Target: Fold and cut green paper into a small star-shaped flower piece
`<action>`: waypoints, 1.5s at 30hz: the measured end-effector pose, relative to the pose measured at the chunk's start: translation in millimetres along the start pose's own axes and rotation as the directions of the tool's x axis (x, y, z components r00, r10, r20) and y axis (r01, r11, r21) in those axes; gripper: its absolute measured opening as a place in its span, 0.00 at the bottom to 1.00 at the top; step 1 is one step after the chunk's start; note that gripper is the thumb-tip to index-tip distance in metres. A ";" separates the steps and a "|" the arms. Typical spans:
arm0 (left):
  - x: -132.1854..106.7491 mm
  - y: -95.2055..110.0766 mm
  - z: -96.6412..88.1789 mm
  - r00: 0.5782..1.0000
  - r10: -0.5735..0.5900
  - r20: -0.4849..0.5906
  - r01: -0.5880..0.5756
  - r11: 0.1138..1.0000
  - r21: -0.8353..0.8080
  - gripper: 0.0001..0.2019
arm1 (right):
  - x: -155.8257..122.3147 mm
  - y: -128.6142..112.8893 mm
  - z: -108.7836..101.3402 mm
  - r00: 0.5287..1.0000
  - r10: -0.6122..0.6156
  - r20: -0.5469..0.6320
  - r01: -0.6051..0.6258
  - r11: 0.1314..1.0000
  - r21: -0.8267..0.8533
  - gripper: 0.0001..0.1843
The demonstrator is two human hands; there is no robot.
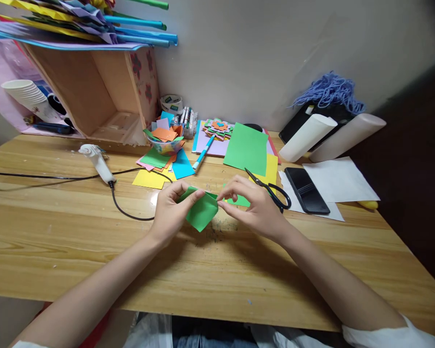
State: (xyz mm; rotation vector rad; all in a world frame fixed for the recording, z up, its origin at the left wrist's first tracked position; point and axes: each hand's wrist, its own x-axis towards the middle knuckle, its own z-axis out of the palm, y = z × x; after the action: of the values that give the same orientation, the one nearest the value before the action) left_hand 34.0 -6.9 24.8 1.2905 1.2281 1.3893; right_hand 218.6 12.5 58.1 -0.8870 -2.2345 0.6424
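Note:
A small folded piece of green paper (202, 213) is held above the middle of the wooden table. My left hand (172, 210) grips its left side, thumb on the front face and fingers behind. At the paper's right corner, my right hand (253, 205) pinches the edge between thumb and fingertips. Black-handled scissors (271, 189) lie just beyond my right hand, blades pointing up and left. Another green paper scrap (242, 201) on the table is partly covered by that hand.
A glue gun (100, 164) with a black cord lies at left. Paper scraps fill a bowl (164, 145) at the back. A green sheet (246, 147), a layered paper flower (217, 128) and a blue pen (204, 153) lie behind my hands. A phone (306, 190) rests at right.

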 end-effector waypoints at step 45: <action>-7.1 -2.7 -1.1 0.822 0.551 0.142 -0.567 0.773 0.283 0.09 | -6.4 -8.4 0.2 0.972 -0.227 -0.059 0.197 0.928 -0.317 0.06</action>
State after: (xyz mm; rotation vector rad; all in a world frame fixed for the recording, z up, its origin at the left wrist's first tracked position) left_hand 33.6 -13.6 21.1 2.0315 1.1001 1.5912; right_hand 218.6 2.3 60.8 -0.7872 -2.3391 0.1469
